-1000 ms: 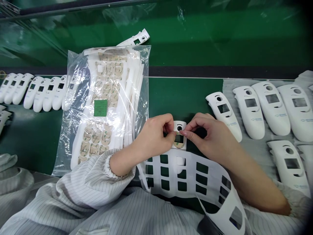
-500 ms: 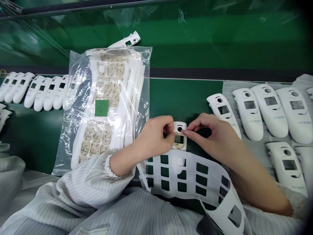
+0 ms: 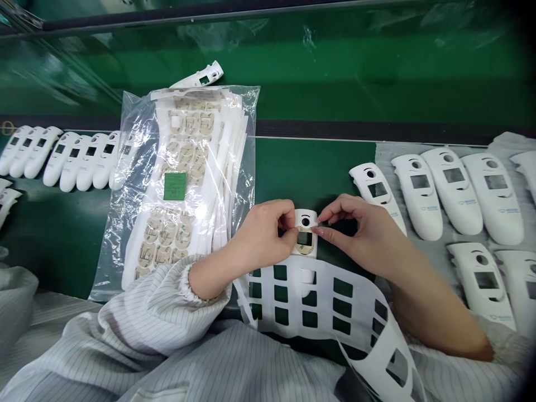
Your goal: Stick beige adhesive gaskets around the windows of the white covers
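A white plastic shell (image 3: 305,214) with a round hole lies in front of me, its lower end covered by a white perforated strip. A tan adhesive sticker (image 3: 305,249) frames the shell's dark window. My left hand (image 3: 272,231) is closed in a pinch at the sticker's upper left edge, fingertips partly hidden. At the upper right edge, the thumb and index finger of my right hand (image 3: 355,231) close on the sticker beside the shell. Below both hands, the white strip (image 3: 293,301) with rows of square cut-outs curls toward my lap.
Left of my hands lies a clear plastic bag (image 3: 245,195) with sticker sheets (image 3: 167,151) and a green square (image 3: 175,186). Several white shells (image 3: 454,192) rest on a grey sheet at right. Others (image 3: 75,162) line the far left; one shell (image 3: 203,77) lies behind the bag.
The view has shifted slightly. My right thumb has drawn back a little toward the sticker's right edge. My left hand keeps its pinch.
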The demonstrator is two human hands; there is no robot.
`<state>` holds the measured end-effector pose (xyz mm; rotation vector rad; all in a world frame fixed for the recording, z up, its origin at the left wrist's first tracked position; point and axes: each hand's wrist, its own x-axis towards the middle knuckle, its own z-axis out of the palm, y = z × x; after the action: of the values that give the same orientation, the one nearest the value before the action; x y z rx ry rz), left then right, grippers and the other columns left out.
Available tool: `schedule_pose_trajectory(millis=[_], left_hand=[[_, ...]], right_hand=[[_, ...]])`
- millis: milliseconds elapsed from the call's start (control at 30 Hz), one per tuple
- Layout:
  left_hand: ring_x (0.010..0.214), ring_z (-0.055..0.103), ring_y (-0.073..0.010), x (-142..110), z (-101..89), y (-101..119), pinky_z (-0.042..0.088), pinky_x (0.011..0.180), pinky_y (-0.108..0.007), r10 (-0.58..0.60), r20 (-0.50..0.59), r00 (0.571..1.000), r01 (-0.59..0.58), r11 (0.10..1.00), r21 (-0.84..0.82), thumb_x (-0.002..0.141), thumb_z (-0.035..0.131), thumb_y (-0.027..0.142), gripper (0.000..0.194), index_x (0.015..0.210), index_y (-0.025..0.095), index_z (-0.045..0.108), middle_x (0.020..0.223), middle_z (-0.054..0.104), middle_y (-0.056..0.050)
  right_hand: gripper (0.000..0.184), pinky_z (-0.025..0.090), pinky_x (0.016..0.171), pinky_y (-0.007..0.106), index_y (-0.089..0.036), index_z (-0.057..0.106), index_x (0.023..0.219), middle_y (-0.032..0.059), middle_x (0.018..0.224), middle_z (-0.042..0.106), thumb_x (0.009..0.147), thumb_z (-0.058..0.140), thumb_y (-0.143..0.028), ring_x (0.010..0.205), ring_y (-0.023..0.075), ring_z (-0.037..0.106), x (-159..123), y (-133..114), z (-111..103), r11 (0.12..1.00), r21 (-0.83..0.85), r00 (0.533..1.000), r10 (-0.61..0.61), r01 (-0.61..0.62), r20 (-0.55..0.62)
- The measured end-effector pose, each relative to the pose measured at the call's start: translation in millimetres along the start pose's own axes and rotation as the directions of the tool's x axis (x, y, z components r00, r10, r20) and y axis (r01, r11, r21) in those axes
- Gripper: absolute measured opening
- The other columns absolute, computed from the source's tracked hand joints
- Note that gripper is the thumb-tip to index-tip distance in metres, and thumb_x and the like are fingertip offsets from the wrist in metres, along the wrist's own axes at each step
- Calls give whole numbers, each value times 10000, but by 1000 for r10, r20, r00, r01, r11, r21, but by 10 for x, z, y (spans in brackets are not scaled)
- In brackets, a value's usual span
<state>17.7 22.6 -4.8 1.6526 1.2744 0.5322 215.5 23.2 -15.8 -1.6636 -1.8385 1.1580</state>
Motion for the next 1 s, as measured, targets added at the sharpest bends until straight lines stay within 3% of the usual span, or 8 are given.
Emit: schedule_pose_trajectory(millis=[133, 233, 433, 633, 733, 800, 900, 1000], left_hand=[[567, 468, -89, -2, -6, -6, 360, 547, -214, 1, 4, 1000, -1, 1000, 4, 719, 610, 25, 191, 653, 163, 496, 637, 515, 48], [568, 474, -94, -6, -15, -17, 356, 546, -219, 6, 1, 1000, -6, 1000, 1, 728, 615, 40, 183, 655, 166, 504, 634, 524, 47], [553, 493, -102, -31, -6, -58, 370, 532, -220, 20, -57, 998, -23, 998, -54, 747, 647, 118, 163, 642, 173, 534, 600, 552, 41], [554, 500, -113, -29, -9, -110, 402, 542, -236, 60, -295, 954, -109, 982, -153, 829, 627, 351, 263, 652, 186, 523, 588, 540, 28], [614, 539, -122, -38, -29, -119, 438, 604, -251, 103, -398, 911, -183, 968, -170, 865, 601, 372, 272, 686, 181, 527, 639, 563, 17], [643, 551, -124, -52, -34, -134, 457, 639, -263, 131, -452, 882, -227, 960, -165, 899, 592, 373, 278, 717, 170, 534, 663, 558, 22], [641, 554, -119, -61, -21, -181, 478, 647, -275, 185, -482, 856, -283, 949, -138, 936, 584, 380, 306, 738, 152, 544, 679, 548, 31], [637, 550, -117, -65, -30, -198, 484, 642, -276, 251, -456, 854, -327, 940, -96, 953, 565, 369, 294, 759, 147, 551, 690, 542, 31]], right_hand=[[160, 463, 730, 391, -228, 656, 877, 30, 823, 615, 765, 642, -342, 805, 209, 572, 5, 13, -17, 998, 64, 1000, -2, 0, 31], [271, 445, 756, 410, -241, 661, 997, 35, 858, 589, 757, 678, -364, 854, 232, 547, 5, -22, 6, 998, 54, 1000, -17, 15, 23], [299, 397, 777, 431, -240, 624, 783, 27, 829, 574, 598, 835, -347, 856, 254, 506, 14, -56, 57, 998, 63, 1000, -24, 23, 9], [400, 415, 446, 281, -237, 494, 789, -30, 615, 632, 696, 767, -515, 459, 131, 524, 25, 61, -55, 920, 393, 987, -50, -14, 152], [406, 467, 436, 278, -217, 505, 811, -27, 633, 650, 747, 714, -559, 415, 115, 541, 72, 90, -116, 833, 552, 998, -64, 38, 28], [386, 559, 617, 329, -189, 564, 943, 14, 819, 696, 825, 645, -548, 607, 141, 650, 112, 83, -138, 773, 619, 988, -63, 137, -140], [416, 527, 901, 443, -179, 554, 1224, 91, 1209, 637, 923, 559, -466, 1037, 212, 648, 164, 62, -131, 723, 634, 941, -64, 274, -333], [392, 519, 920, 461, -182, 553, 1258, 95, 1257, 606, 924, 591, -384, 1077, 225, 625, 194, 75, -137, 756, 580, 919, -72, 304, -388]])
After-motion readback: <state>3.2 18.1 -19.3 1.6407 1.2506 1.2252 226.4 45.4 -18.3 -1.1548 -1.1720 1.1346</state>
